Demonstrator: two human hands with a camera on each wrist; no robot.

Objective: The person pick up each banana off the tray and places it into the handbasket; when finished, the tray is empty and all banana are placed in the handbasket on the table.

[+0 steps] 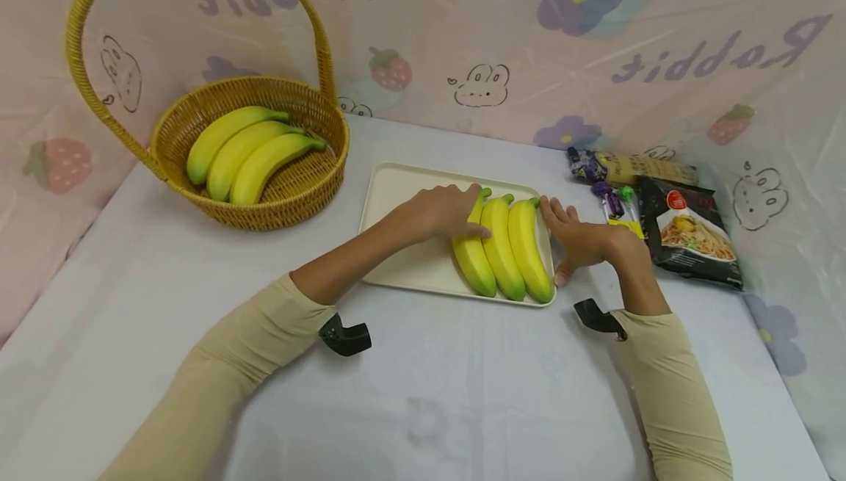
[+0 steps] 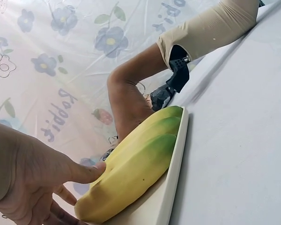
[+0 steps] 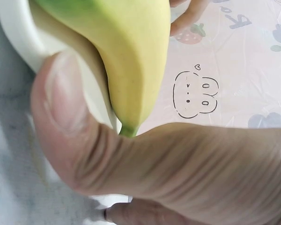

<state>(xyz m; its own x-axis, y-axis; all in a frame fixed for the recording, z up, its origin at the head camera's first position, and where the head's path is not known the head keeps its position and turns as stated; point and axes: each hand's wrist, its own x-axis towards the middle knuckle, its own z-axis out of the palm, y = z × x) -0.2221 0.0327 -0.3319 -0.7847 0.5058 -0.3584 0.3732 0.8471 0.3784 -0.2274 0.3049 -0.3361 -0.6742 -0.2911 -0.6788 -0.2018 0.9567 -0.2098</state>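
At the right end of the cream tray (image 1: 396,198), three bananas lie side by side, green stems pointing away from me: the left banana (image 1: 477,268), the middle banana (image 1: 501,253) and the right banana (image 1: 527,250). My left hand (image 1: 439,213) rests over the stem half of the left banana, its fingers loosely extended rather than wrapped round it, the thumb laid over its top toward the middle banana. My right hand (image 1: 581,240) is spread beside the tray's right edge, fingers straight and holding nothing; I cannot tell whether its fingertips touch the right banana's stem.

Left of the tray, on the same white-covered desk (image 1: 463,393), stands a wicker basket (image 1: 277,218) with a tall hooped handle, and three more bananas (image 1: 241,154) lie inside it. Beyond my right hand I see a black noodle packet (image 1: 694,235), some lollipops (image 1: 615,202) and a long printed packet (image 1: 634,169) behind them, near a curtain (image 1: 429,18) printed with rabbits, strawberries and flowers.
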